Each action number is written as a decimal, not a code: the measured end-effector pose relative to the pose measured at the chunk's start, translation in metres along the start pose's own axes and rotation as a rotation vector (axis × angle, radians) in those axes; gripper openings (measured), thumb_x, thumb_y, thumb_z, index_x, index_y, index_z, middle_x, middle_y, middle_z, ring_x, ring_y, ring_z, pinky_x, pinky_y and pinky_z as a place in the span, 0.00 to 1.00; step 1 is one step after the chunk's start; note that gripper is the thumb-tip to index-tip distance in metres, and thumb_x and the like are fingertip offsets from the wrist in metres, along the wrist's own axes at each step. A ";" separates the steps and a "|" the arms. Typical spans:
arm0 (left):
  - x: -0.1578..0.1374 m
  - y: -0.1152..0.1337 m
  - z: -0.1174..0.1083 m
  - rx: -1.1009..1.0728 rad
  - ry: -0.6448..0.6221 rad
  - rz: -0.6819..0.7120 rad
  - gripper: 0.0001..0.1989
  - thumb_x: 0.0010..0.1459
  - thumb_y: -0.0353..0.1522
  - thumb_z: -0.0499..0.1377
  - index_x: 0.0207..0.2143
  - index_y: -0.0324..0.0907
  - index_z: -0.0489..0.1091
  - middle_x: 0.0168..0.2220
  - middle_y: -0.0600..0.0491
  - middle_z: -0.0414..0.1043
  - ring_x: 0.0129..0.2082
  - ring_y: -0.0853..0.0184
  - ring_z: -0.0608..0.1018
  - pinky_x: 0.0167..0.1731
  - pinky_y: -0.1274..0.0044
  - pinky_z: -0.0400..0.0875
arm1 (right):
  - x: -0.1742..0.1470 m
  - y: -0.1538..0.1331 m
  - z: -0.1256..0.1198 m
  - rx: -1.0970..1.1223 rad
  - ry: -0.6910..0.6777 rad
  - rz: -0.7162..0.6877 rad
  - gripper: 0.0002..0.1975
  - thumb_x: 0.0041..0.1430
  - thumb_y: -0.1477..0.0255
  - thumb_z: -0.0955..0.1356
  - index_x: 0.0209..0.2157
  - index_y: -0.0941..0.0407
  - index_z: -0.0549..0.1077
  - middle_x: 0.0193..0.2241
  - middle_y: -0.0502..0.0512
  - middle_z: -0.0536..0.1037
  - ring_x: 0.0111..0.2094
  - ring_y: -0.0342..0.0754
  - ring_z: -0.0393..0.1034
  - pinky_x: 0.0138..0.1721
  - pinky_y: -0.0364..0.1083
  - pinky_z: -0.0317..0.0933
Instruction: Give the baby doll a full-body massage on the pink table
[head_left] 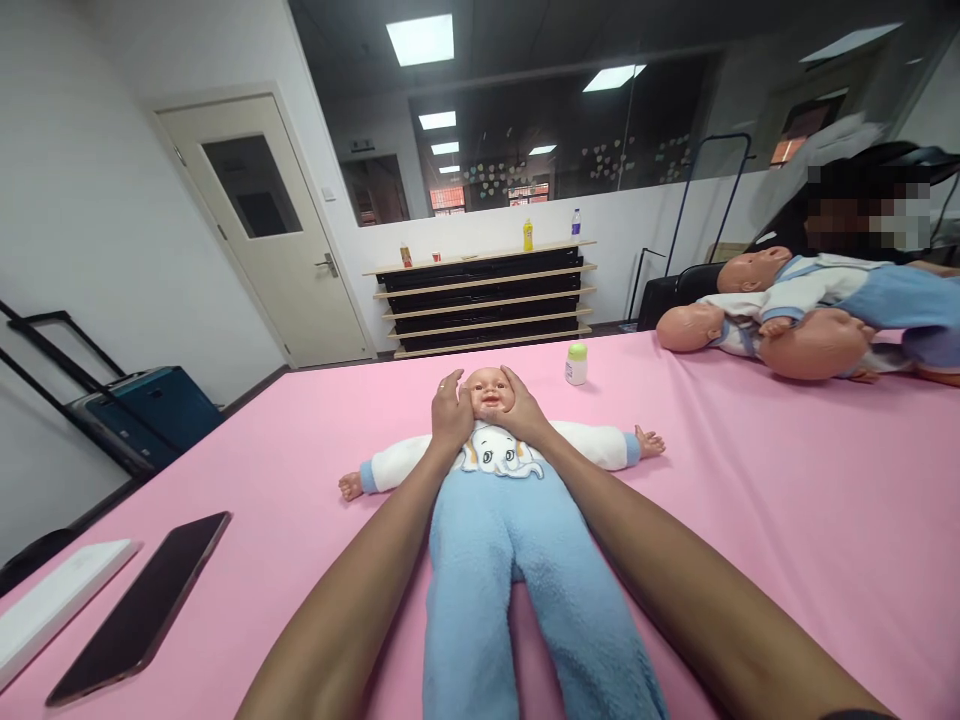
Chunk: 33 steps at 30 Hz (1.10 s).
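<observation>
A person's left hand (452, 410) and right hand (523, 408) cup the head of a doll (510, 520), one palm to each cheek, on a pink table (300, 450). Both hands are partly open and curved, holding nothing else; the right thumb lies along the doll's jaw. The doll lies on its back, face up, its long axis running from the person toward the far edge, head away and blue-clad legs pointing back and out of frame at the bottom. Its arms stretch out to either side, across the body's line.

The person's bare forearms reach forward on both sides of the doll's body, converging at its head, fingers pointing away.

Beyond the right hand, well apart from it, a small white bottle (576, 366) with a green cap stands upright; its contents cannot be seen. At near left, a phone (142, 610) lies dark side up beside a white box (60, 605), its inside hidden.

At far right, more dolls (817, 345) lie heaped on the table, near a blurred second person (847, 200). Against the back wall, a shelf unit (480, 300) carries a yellow bottle (528, 235) and a purple-labelled bottle (576, 224), both upright. On the floor at left stands a blue suitcase (142, 410), near a door (262, 240).
</observation>
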<state>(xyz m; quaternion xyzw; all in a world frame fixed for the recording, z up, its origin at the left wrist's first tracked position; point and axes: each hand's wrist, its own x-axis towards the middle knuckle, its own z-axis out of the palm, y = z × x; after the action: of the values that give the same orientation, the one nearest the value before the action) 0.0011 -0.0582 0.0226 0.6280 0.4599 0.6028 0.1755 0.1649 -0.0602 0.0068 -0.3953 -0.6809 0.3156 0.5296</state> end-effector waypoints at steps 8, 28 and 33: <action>-0.007 0.001 -0.002 -0.224 -0.300 -0.068 0.33 0.49 0.39 0.67 0.58 0.51 0.65 0.66 0.53 0.52 0.67 0.54 0.50 0.66 0.63 0.41 | 0.004 0.002 -0.008 0.091 -0.071 0.018 0.54 0.41 0.61 0.76 0.66 0.52 0.50 0.65 0.57 0.54 0.65 0.57 0.48 0.65 0.56 0.44; -0.006 -0.007 -0.012 -0.750 -0.421 -0.364 0.40 0.51 0.38 0.65 0.64 0.49 0.54 0.61 0.49 0.61 0.59 0.53 0.67 0.59 0.62 0.61 | 0.007 -0.006 -0.015 0.631 -0.251 0.246 0.44 0.55 0.58 0.69 0.67 0.48 0.45 0.63 0.54 0.60 0.60 0.55 0.62 0.60 0.56 0.57; -0.008 -0.008 -0.013 -0.544 -0.376 -0.301 0.49 0.41 0.34 0.72 0.64 0.50 0.54 0.63 0.50 0.58 0.62 0.50 0.63 0.60 0.62 0.60 | 0.002 -0.008 -0.014 0.299 -0.157 0.127 0.52 0.44 0.62 0.76 0.66 0.47 0.49 0.65 0.51 0.55 0.64 0.56 0.52 0.64 0.55 0.50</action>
<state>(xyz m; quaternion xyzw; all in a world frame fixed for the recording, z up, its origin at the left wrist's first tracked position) -0.0124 -0.0643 0.0141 0.5835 0.3296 0.5445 0.5044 0.1768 -0.0621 0.0182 -0.3285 -0.6395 0.4759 0.5066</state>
